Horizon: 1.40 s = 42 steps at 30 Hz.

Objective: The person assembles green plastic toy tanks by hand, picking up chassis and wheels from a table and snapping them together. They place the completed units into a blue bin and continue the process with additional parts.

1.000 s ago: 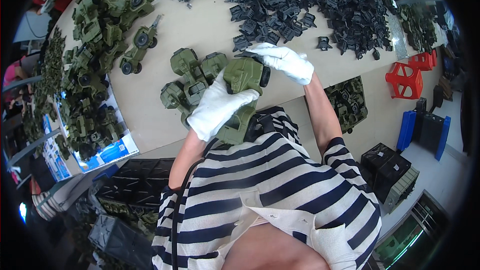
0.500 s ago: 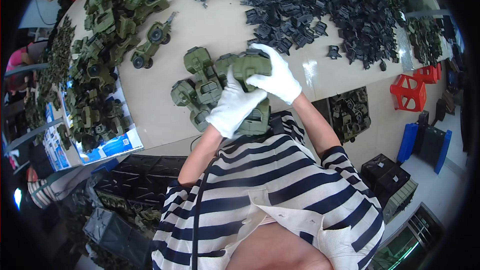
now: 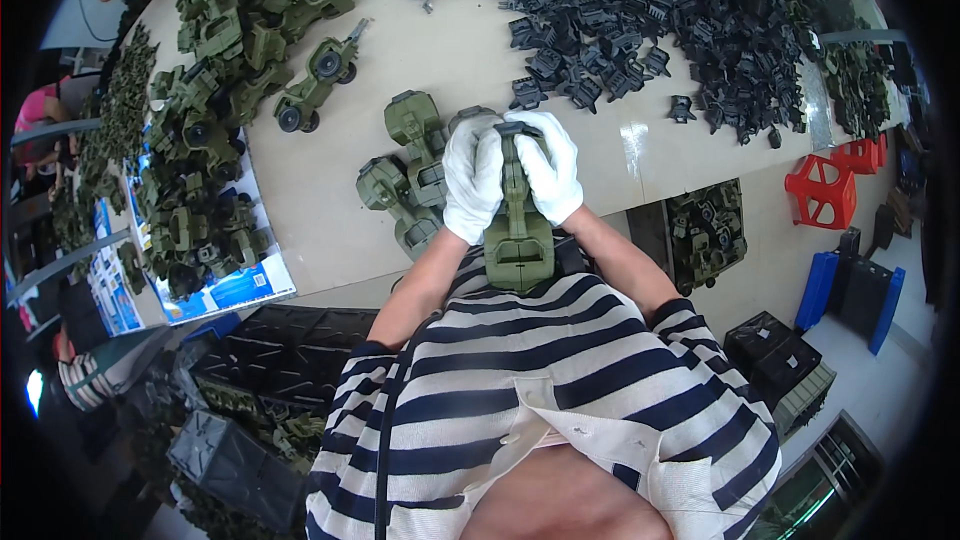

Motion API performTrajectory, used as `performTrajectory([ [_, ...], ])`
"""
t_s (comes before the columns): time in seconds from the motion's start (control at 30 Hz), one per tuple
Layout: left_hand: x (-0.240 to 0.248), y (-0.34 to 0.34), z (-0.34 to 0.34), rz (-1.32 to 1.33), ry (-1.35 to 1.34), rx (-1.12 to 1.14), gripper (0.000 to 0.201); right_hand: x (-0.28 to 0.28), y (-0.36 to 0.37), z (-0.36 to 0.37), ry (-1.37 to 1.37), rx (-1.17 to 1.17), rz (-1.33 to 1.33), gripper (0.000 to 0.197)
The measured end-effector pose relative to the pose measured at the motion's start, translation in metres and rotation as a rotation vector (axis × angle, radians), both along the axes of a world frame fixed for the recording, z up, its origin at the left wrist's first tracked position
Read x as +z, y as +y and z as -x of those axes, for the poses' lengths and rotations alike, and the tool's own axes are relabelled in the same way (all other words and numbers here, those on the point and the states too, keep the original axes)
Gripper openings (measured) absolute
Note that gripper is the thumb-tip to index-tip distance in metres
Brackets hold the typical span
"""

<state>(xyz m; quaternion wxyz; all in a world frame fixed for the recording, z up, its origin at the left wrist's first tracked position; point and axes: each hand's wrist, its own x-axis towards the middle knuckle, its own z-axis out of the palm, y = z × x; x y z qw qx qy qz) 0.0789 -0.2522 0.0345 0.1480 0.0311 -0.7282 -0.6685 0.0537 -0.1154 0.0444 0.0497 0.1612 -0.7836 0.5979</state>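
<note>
Both my hands wear white gloves and grip a green toy military vehicle [image 3: 518, 250] from its two sides at the table's near edge. My left hand [image 3: 473, 180] closes round its left side, and my right hand [image 3: 548, 172] wraps the right side close to the far end. A dark piece shows at that far end between the fingers; its exact kind is hard to make out. The vehicle's wide near end sticks out toward my striped shirt. Just left of my left hand lie more green toy vehicle bodies [image 3: 384, 185], partly hidden by the glove.
A heap of wheeled green toy vehicles [image 3: 225, 15] covers the table's left. Small black plastic parts [image 3: 630, 10] are piled at the far right. Below the table's right edge stands a crate of green parts [image 3: 706, 240], with red stools [image 3: 820, 190] beyond. Dark crates [image 3: 280, 355] sit lower left.
My left hand has moved up from the vehicle's near part to its far left side. The right hand has come down and inward. The held vehicle now points lengthwise toward me.
</note>
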Motion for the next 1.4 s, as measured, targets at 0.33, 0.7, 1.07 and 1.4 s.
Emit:
performTrajectory([
  [0.33, 0.012, 0.000, 0.007, 0.055, 0.075, -0.129, 0.031, 0.011, 0.002, -0.004, -0.017, -0.061, 0.031, 0.027],
  [0.7, 0.012, 0.002, 0.001, 0.062, 0.046, -0.218, 0.042, 0.017, 0.012, -0.015, -0.028, -0.083, 0.010, 0.030],
  [1.07, 0.052, -0.003, -0.009, -0.694, -0.228, -0.414, 0.127, 0.048, 0.023, 0.005, 0.167, 0.062, 0.071, 0.033],
  [1.4, 0.051, 0.009, -0.015, -0.459, -0.150, -0.579, 0.158, 0.092, 0.060, 0.043, -0.087, 0.528, -0.278, 0.044],
])
